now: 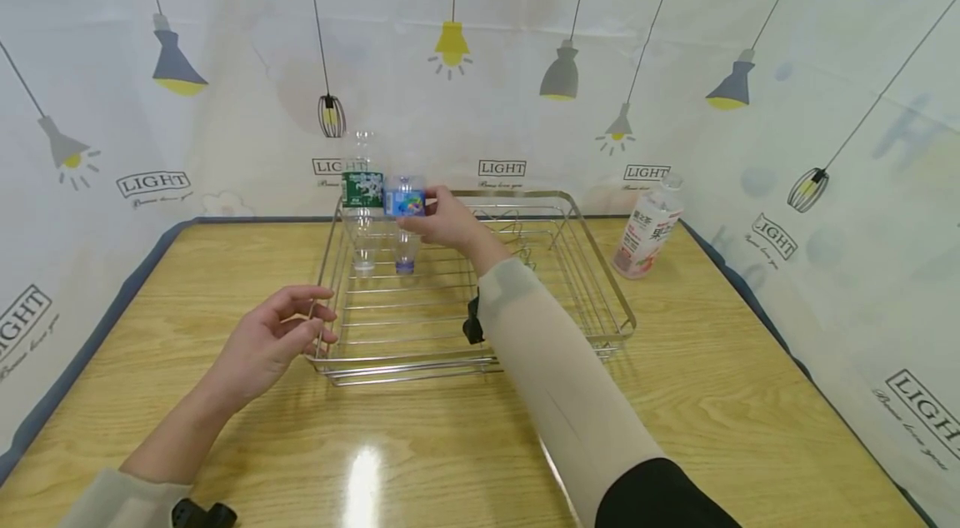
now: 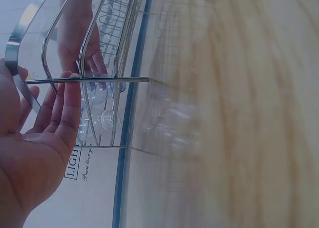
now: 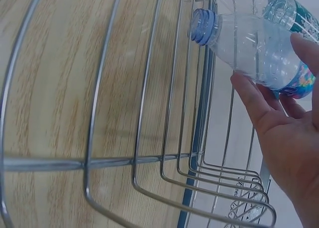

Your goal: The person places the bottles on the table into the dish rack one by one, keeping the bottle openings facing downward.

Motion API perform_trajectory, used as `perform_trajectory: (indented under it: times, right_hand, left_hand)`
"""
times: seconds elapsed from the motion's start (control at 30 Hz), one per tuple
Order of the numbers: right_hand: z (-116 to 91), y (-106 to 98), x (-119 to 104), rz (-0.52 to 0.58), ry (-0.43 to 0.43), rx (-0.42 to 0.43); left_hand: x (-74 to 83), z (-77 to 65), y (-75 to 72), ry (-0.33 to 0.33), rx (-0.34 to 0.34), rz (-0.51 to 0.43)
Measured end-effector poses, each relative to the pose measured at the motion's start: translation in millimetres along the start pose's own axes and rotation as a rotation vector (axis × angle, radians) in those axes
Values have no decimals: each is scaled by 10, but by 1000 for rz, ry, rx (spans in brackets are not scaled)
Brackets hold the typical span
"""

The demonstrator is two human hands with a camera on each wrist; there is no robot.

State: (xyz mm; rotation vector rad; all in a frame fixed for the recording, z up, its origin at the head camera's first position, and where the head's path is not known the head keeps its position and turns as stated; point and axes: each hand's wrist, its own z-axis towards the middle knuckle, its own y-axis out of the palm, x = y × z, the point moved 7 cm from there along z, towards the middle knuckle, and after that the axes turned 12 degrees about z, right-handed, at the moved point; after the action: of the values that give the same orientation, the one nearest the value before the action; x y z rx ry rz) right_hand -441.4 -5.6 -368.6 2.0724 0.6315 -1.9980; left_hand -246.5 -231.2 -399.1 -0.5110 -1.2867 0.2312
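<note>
My right hand (image 1: 450,220) holds a clear plastic bottle with a blue label (image 1: 405,203), thumb on one side and fingers on the other. The bottle is upside down, its blue neck (image 3: 203,27) pointing at the wires of a metal rack (image 1: 420,336). Just left of it, a clear bottle with a green label (image 1: 363,189) stands neck-down in the rack. At the rack's front left corner is my left hand (image 1: 262,345); its thumb and curved fingers (image 2: 70,106) grip the rim from either side.
A clear bottle with a white and pink label (image 1: 647,232) leans on the wooden table (image 1: 720,395) right of the rack. Behind stands a white backdrop (image 1: 502,112) printed with lamps. Raised wire sides border the rack.
</note>
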Motion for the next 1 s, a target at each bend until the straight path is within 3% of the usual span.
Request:
perform_trajectory:
  times: [1.0]
  right_hand:
    - [7, -32, 52, -27, 29, -21]
  left_hand:
    - [-18, -4, 0, -13, 3, 10]
